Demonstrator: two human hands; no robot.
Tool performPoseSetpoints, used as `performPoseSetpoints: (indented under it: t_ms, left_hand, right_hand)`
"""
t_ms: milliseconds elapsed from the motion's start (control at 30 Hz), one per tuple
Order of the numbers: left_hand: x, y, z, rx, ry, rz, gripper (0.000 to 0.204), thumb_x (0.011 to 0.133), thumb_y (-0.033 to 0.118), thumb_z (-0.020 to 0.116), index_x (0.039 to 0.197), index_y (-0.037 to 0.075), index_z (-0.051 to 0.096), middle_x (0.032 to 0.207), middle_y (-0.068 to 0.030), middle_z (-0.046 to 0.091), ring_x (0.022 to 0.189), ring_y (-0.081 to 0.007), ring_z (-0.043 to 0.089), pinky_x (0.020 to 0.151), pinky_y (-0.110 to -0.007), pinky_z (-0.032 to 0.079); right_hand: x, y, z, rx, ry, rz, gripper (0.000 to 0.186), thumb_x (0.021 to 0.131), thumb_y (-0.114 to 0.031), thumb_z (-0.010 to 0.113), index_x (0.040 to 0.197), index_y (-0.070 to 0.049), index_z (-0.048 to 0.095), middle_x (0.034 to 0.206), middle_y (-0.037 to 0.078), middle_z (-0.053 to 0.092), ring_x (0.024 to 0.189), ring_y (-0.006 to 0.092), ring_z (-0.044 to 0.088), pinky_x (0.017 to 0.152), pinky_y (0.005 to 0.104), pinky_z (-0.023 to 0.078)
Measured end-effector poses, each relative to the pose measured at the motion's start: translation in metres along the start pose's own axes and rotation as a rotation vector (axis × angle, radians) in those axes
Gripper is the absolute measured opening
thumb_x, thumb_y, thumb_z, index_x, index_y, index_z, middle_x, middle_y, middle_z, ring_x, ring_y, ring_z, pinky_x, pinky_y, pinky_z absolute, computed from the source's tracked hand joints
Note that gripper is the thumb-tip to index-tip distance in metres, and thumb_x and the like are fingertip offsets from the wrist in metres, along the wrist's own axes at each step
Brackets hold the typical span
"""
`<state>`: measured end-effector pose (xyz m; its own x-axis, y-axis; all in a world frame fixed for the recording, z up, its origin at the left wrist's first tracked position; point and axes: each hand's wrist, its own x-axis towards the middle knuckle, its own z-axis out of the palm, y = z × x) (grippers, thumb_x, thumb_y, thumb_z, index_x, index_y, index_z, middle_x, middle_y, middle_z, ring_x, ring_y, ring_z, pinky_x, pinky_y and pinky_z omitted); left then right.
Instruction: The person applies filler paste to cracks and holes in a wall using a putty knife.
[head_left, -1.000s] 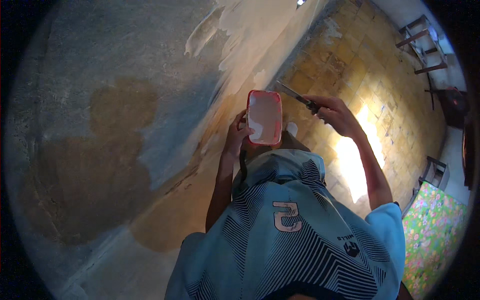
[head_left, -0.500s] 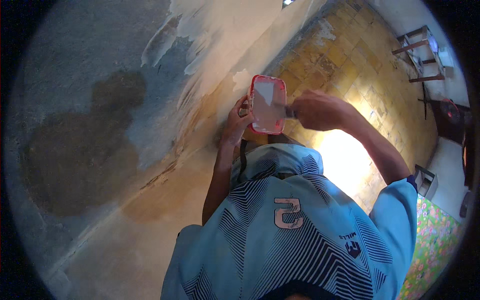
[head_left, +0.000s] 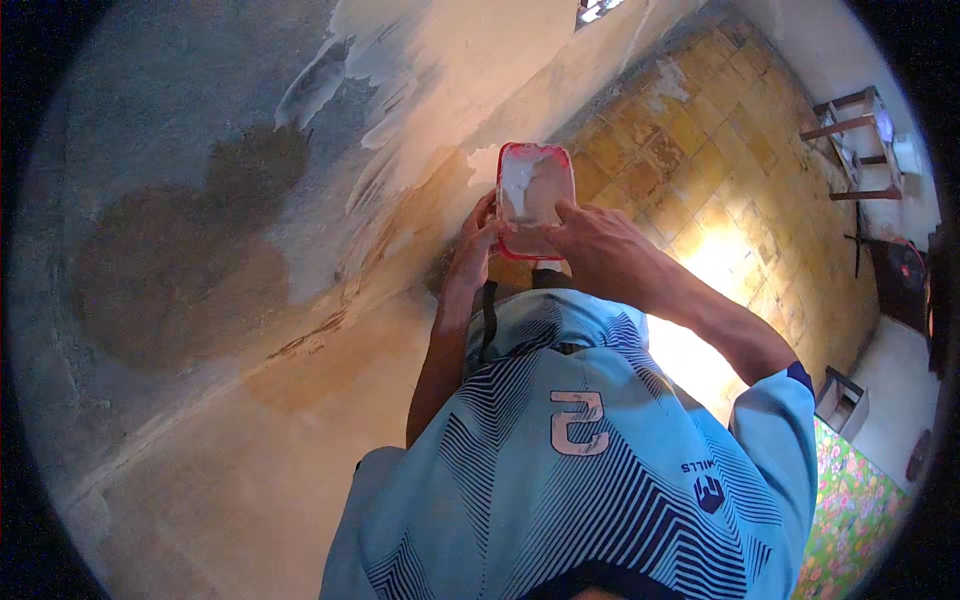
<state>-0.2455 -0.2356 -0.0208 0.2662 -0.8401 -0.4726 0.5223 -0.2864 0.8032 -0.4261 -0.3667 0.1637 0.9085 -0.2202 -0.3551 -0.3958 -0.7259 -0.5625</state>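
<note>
A tub with a red, smeared rim (head_left: 573,172) and pale paste inside is in front of my body. My left hand (head_left: 473,245) grips its left side, with the fingers wrapped against the wall of the tub. My right hand (head_left: 590,245) is closed at the tub's lower right edge, its fingertips over the paste. It holds a tool that looks like a putty knife, almost wholly hidden by the hand now. White patches and scrape marks show in the paste.
On the left, a grey wall (head_left: 150,130) carries dark damp stains and smeared white coating (head_left: 400,45). Worn yellow tiles (head_left: 690,150) cover the floor, with bright sunlight across them. A wooden frame (head_left: 865,140) stands at the far right, above a green flowered cloth (head_left: 860,500).
My right hand has moved left and slightly down, from beside the tub to over its lower right edge. More white shows in the paste. The view has shifted slightly.
</note>
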Motion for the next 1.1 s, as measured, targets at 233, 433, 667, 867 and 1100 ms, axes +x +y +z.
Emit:
performPoseSetpoints:
  t_ms: [233, 433, 667, 867, 1100]
  left_hand:
    - [0.001, 0.003, 0.015, -0.057, 0.004, 0.037, 0.078, 0.077, 0.025, 0.068, 0.146, 0.006, 0.039, 0.132, -0.0082, 0.051, 0.111, -0.0184, 0.059, 0.083, -0.032, 0.055]
    - [-0.003, 0.013, 0.029, 0.089, -0.021, 0.072, 0.079, 0.071, 0.018, 0.064, 0.145, 0.005, 0.042, 0.12, -0.0074, 0.054, 0.102, -0.017, 0.059, 0.079, -0.031, 0.055]
    - [0.008, 0.01, 0.021, -0.006, 0.006, -0.025, 0.075, 0.074, 0.02, 0.066, 0.144, 0.005, 0.043, 0.121, -0.0067, 0.057, 0.102, -0.0143, 0.059, 0.077, -0.028, 0.054]
    - [0.001, 0.021, 0.017, 0.043, -0.07, -0.015, 0.074, 0.075, 0.02, 0.066, 0.143, 0.003, 0.043, 0.124, -0.0073, 0.058, 0.105, -0.0138, 0.059, 0.083, -0.027, 0.052]
    - [0.003, 0.021, 0.015, 0.008, -0.234, 0.025, 0.074, 0.075, 0.021, 0.066, 0.142, 0.001, 0.044, 0.129, -0.0078, 0.057, 0.113, -0.0146, 0.057, 0.094, -0.029, 0.047]
  right_hand:
    - [0.003, 0.015, -0.008, -0.072, -0.009, -0.079, 0.035, 0.077, -0.007, 0.065, 0.111, -0.009, 0.069, 0.086, 0.017, 0.067, 0.079, 0.0335, 0.067, 0.064, 0.0447, 0.054]
    - [0.021, 0.031, -0.022, -0.311, 0.169, 0.038, 0.012, 0.076, -0.008, 0.066, 0.086, -0.004, 0.071, 0.084, 0.016, 0.067, 0.078, 0.0313, 0.069, 0.064, 0.0405, 0.057]
    - [-0.01, 0.024, 0.018, -0.375, 0.236, -0.229, 0.016, 0.079, -0.014, 0.067, 0.092, -0.007, 0.072, 0.108, 0.012, 0.059, 0.106, 0.0293, 0.059, 0.065, 0.0345, 0.056]
    - [-0.017, 0.023, -0.02, -0.556, 0.197, -0.209, 0.013, 0.08, -0.015, 0.066, 0.091, -0.01, 0.071, 0.111, 0.007, 0.057, 0.111, 0.0242, 0.056, 0.07, 0.0288, 0.056]
    - [0.003, 0.043, -0.009, -0.502, 0.177, -0.315, 0.012, 0.081, -0.013, 0.066, 0.09, -0.01, 0.071, 0.111, 0.006, 0.058, 0.108, 0.0233, 0.057, 0.072, 0.0316, 0.056]
